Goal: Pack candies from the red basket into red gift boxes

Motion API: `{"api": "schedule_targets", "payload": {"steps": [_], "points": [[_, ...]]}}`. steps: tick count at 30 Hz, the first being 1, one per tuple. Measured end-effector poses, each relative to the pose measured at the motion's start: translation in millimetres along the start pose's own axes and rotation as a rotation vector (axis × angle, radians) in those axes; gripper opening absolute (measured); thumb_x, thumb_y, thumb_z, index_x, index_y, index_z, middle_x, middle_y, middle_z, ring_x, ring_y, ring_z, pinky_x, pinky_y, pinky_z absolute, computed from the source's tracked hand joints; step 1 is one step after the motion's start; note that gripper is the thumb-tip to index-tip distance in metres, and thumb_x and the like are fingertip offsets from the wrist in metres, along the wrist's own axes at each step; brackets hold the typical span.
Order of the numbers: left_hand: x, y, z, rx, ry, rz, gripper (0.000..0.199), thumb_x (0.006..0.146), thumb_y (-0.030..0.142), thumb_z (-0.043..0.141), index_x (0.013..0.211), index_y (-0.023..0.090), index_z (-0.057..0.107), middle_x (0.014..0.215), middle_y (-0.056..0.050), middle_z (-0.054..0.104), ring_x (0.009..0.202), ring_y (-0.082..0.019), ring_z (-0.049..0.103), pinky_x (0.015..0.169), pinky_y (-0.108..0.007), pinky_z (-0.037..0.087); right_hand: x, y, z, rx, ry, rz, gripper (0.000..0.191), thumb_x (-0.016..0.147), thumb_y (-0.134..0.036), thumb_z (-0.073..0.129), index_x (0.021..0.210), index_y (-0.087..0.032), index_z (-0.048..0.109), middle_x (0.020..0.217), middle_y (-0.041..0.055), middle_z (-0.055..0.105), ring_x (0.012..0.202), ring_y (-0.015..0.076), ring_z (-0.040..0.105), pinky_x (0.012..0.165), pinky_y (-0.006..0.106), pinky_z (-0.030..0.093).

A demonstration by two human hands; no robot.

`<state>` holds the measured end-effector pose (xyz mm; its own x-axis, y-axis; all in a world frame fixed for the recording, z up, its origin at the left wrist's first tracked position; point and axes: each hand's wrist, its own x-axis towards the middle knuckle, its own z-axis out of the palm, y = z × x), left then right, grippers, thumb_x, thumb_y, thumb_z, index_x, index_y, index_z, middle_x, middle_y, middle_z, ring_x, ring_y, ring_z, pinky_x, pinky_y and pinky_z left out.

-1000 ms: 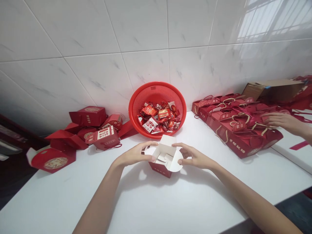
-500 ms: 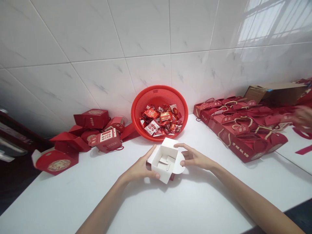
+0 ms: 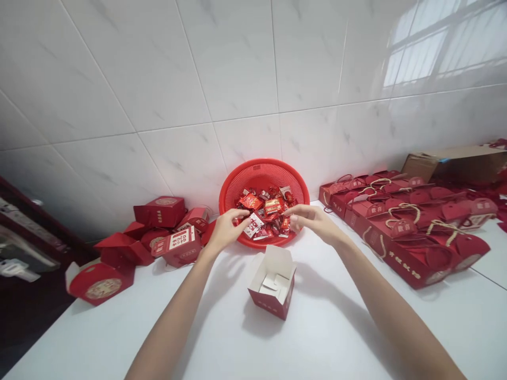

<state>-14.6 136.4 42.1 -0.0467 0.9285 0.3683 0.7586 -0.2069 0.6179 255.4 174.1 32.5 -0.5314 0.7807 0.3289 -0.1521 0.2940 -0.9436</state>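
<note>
A red plastic basket [image 3: 263, 170] leans against the wall with wrapped candies [image 3: 273, 207] piled inside it. My left hand [image 3: 228, 228] is over the basket's front left rim, thumb and fingers apart beside a white and red candy packet [image 3: 253, 225]. At the right side of the rim, my right hand [image 3: 315, 221] reaches in with its fingers stretched toward the candies and nothing visible in them. Between my forearms a small red gift box [image 3: 267, 305] stands on the table, its top open and its white inside showing folded bottom flaps.
Several red boxes [image 3: 182, 247] lie in a loose group on the left. Rows of closed red boxes with rope handles [image 3: 396, 253] fill the right side. Behind them stands a brown cardboard carton [image 3: 422, 168]. The tiled wall [image 3: 245, 134] bounds the white table [image 3: 222, 338] at the back.
Both hands have let go of the gift box, which now stands on the table, and have moved forward to the candy basket. The co-worker's hand at the right is out of view.
</note>
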Motion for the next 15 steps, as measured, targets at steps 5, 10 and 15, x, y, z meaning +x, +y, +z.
{"api": "schedule_targets", "payload": {"steps": [5,10,15], "points": [[53.6,-2.9,28.8,0.296,0.172,-0.119,0.047,0.085,0.023,0.060,0.130,0.010,0.062,0.131,-0.022,0.064,0.125,-0.035,0.058,0.107,-0.046,0.043,39.6,21.0,17.1,0.240,0.312,0.045,0.034,0.062,-0.045,0.080,0.081,-0.019,0.070,0.062,-0.0012,0.067,0.055,0.0126,0.056,0.058,0.028,0.048],[76.9,-11.7,35.5,0.171,0.241,-0.160,0.048,0.076,0.017,0.067,0.124,0.014,0.065,0.122,-0.022,0.069,0.123,-0.039,0.059,0.105,-0.050,0.042,52.6,43.8,24.1,0.290,0.375,0.091,0.032,0.060,-0.046,0.079,0.075,-0.020,0.066,0.060,-0.0009,0.066,0.051,0.0125,0.054,0.055,0.029,0.048],[79.5,-8.0,29.2,0.009,0.251,-0.112,0.030,0.082,0.024,0.063,0.109,0.017,0.072,0.112,-0.013,0.076,0.105,-0.027,0.070,0.098,-0.039,0.051,52.5,48.9,22.4,0.282,0.410,0.120,0.035,0.061,-0.045,0.080,0.081,-0.019,0.066,0.067,0.0000,0.068,0.054,0.0122,0.056,0.057,0.028,0.050]]}}
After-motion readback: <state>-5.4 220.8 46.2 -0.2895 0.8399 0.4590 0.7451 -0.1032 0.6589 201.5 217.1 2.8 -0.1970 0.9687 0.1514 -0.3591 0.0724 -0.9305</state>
